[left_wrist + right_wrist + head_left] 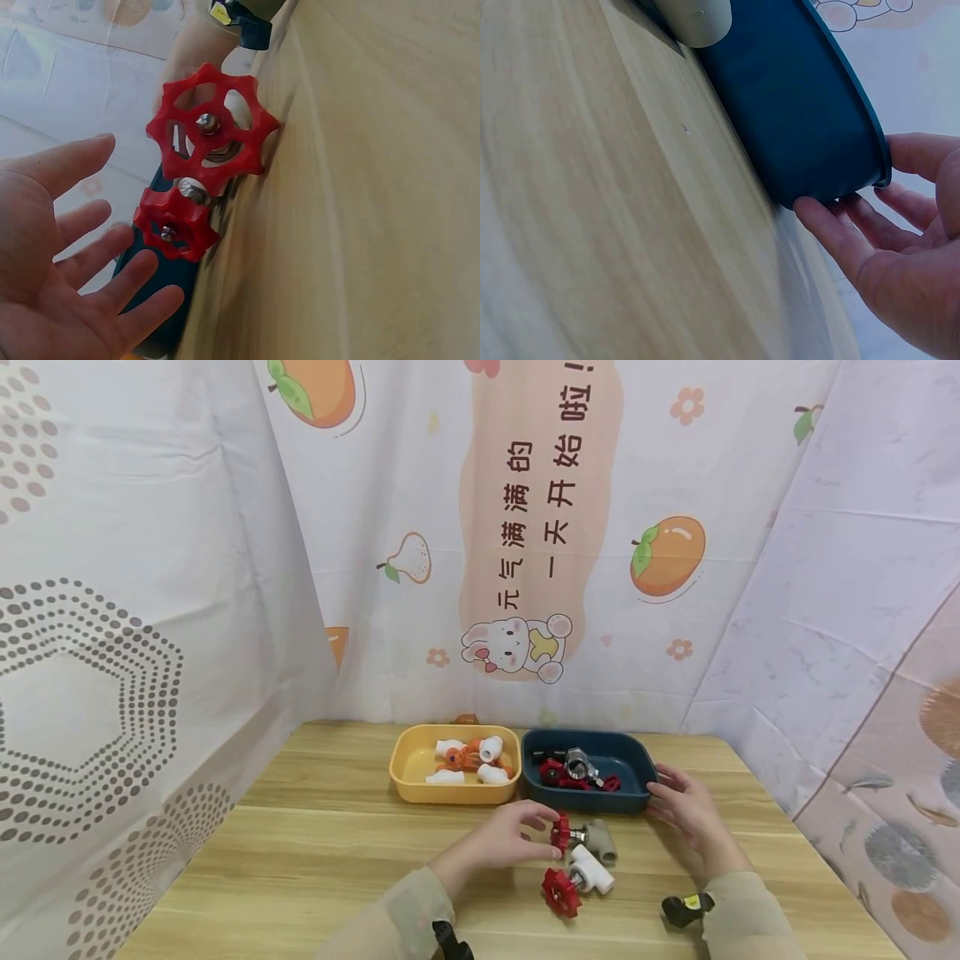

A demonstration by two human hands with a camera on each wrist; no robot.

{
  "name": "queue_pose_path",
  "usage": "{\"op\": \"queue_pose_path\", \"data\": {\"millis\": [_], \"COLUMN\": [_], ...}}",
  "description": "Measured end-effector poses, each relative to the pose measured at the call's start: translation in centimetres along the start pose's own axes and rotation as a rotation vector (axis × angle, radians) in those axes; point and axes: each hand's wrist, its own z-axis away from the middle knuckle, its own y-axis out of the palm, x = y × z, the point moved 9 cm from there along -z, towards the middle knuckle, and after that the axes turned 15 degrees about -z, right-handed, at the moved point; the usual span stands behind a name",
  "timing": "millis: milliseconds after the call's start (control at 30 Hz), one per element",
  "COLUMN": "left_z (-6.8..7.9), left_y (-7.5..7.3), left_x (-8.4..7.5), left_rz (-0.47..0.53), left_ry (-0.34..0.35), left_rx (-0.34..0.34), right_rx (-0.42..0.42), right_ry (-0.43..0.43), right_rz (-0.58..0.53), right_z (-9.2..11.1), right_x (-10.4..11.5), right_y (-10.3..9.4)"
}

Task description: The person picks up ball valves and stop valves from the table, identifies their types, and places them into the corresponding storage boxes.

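Note:
My left hand (513,837) has its fingers spread beside the red handwheel of a grey-bodied stop valve (599,841). In the left wrist view, a gap shows between the fingers (154,307) and that wheel. Nearer to me lies a white-bodied stop valve (593,870) with a larger red handwheel (211,127). My right hand (686,810) touches the right end of the blue bin (628,799), with fairly straight fingers (832,229) against its wall and rim. Inside this bin are red handwheels and metal fittings (577,763).
Left of the blue bin, close beside it, stands a yellow bin (408,792) with white and orange pipe fittings (491,748). The wooden table (330,835) ends at printed curtains (405,643) behind and at both sides. Black straps with devices (684,910) sit on both wrists.

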Motion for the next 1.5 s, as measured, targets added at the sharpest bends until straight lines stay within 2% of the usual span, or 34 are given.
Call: {"op": "queue_pose_path", "data": {"millis": [767,933,1167,1367,1500], "left_z": [0.5,0.7,0.7,0.9,1.0], "left_y": [1.3,1.7,2.2,2.7,2.9], "left_x": [-0.6,-0.6,-0.5,-0.5,-0.9], "left_rz": [0.037,0.057,0.036,0.074,0.045], "left_ry": [0.063,0.069,0.072,0.073,0.097], "left_rx": [0.080,0.116,0.153,0.198,0.206], "right_rx": [0.005,0.013,0.009,0.011,0.013], "right_ry": [-0.008,-0.010,-0.006,-0.010,-0.006], "right_rz": [-0.002,-0.007,-0.020,-0.017,-0.017], "right_z": [0.0,-0.1,0.0,0.0,0.1], "right_x": [0.0,0.0,0.1,0.3,0.2], "right_y": [0.0,0.0,0.0,0.0,0.1]}}
